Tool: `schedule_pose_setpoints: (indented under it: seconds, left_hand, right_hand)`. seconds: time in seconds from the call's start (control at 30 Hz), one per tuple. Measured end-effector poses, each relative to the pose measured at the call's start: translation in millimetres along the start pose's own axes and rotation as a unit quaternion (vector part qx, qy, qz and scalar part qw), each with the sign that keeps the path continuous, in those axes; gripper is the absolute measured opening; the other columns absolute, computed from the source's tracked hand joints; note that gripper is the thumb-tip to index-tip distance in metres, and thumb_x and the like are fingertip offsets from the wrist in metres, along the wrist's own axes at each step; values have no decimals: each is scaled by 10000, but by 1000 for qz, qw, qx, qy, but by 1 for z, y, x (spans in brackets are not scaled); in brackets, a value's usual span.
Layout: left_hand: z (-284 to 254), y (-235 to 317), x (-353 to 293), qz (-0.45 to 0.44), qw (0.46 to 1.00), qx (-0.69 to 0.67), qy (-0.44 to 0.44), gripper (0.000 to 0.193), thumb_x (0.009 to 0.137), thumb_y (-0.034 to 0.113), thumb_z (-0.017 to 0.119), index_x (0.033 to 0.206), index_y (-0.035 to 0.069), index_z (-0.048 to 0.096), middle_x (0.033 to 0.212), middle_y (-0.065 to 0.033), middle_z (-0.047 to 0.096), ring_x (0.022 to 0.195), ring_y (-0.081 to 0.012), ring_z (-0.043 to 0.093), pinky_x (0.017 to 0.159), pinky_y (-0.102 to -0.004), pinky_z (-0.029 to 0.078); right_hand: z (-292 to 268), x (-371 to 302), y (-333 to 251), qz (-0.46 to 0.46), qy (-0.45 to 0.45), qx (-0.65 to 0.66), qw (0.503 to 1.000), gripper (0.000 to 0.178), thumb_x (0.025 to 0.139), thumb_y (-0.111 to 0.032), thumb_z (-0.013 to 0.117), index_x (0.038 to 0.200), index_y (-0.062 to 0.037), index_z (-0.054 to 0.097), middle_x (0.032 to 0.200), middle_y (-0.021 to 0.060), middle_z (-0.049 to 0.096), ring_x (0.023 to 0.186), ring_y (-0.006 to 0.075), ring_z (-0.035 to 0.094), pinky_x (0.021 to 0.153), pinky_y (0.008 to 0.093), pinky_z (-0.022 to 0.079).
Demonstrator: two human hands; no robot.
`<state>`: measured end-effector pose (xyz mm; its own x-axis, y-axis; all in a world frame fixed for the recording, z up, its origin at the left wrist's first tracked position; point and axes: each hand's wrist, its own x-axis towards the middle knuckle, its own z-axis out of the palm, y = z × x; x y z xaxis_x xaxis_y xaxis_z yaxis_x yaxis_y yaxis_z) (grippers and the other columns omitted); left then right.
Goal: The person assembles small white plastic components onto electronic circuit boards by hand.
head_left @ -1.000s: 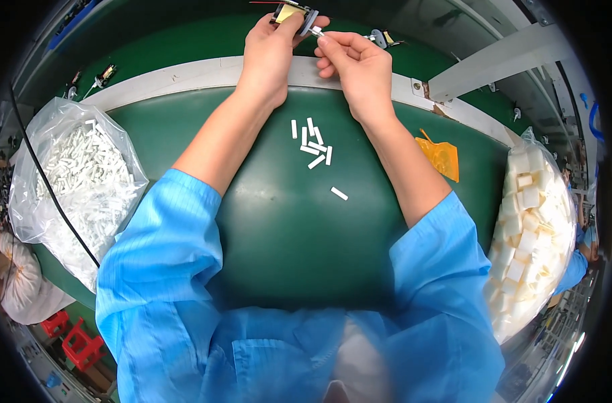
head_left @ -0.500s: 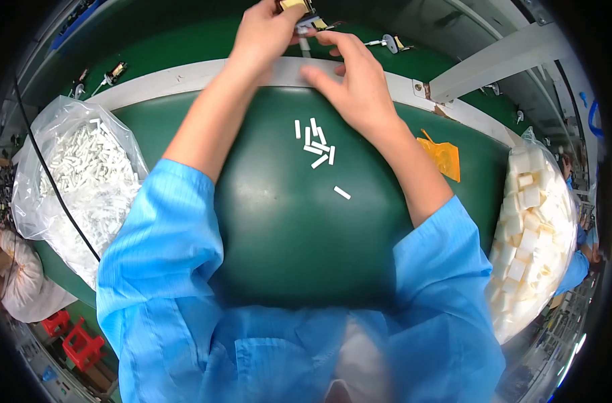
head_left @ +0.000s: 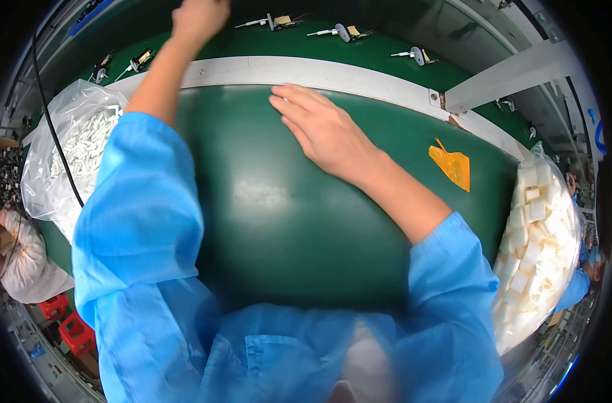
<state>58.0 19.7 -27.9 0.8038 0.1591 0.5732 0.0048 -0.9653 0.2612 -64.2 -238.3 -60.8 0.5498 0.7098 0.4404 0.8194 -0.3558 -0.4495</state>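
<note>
My right hand (head_left: 326, 131) lies palm down on the green work surface (head_left: 265, 215), fingers stretched out flat and close together. Whatever is under its palm is hidden; no white tubes show around it. Past the pale rail, my left hand (head_left: 201, 19) reaches over the far green strip at the top left, its fingers smeared and partly cut off by the frame's edge. To the right of that hand are small assemblies, each with a white stem, a grey disc and a yellow block: one assembly (head_left: 277, 23), a second assembly (head_left: 342, 32) and a third assembly (head_left: 416, 56).
A clear bag of short white tubes (head_left: 84, 148) stands at the left, behind a black cable (head_left: 56, 127). On the right sit an orange scrap (head_left: 452, 166) and a clear bag of cream blocks (head_left: 534, 235). The pale rail (head_left: 252, 70) and a metal post (head_left: 507, 77) bound the far side.
My left hand has moved left, away from the assembly it was holding. My right hand has come back onto the work surface, where the loose white tubes lay; they no longer show.
</note>
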Motion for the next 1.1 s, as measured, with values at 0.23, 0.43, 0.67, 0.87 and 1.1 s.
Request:
schedule_pose_setpoints:
  seconds: [0.23, 0.43, 0.67, 0.87, 1.1]
  left_hand:
    - [-53, -160, 19, -172, 936, 244, -187, 362, 802, 188, 497, 1122, 69, 618, 1172, -214, 589, 1093, -395, 557, 906, -448, 459]
    - [-29, -151, 5, -104, 950, 73, -284, 426, 762, 110, 553, 1183, 64, 598, 1131, -208, 613, 1043, -346, 600, 896, -394, 471]
    - [-52, -107, 12, -68, 934, 148, -319, 336, 790, 175, 601, 1091, 31, 644, 1019, -193, 654, 946, -322, 634, 855, -377, 492]
    - [-33, 60, -14, -224, 777, -575, -124, 184, 934, 161, 469, 1019, 29, 564, 838, -74, 600, 719, -188, 598, 671, -304, 521]
    - [19, 95, -63, -295, 312, -893, -138, 167, 959, 135, 387, 958, 13, 500, 835, -85, 552, 669, -141, 503, 660, -298, 468]
  right_hand:
    - [8, 11, 7, -36, 60, 7, 998, 250, 847, -8, 555, 1090, -25, 611, 1079, 119, 625, 1037, 291, 581, 891, 352, 489]
    - [-12, 16, 11, 31, 138, 151, 978, 406, 815, 56, 518, 1211, -33, 532, 1013, 134, 642, 875, 270, 651, 742, 313, 543]
    - [-7, 27, 28, 168, 196, 332, 907, 374, 895, -27, 518, 1268, -16, 494, 1081, 137, 653, 959, 209, 656, 830, 292, 524]
    - [-13, 25, 31, 147, 180, 293, 927, 326, 902, -11, 473, 1223, 16, 525, 1074, 137, 655, 955, 211, 653, 832, 293, 522]
    - [-14, 28, 43, 244, 170, 374, 878, 276, 886, -5, 476, 1132, 90, 558, 1036, 208, 646, 912, 231, 667, 770, 279, 547]
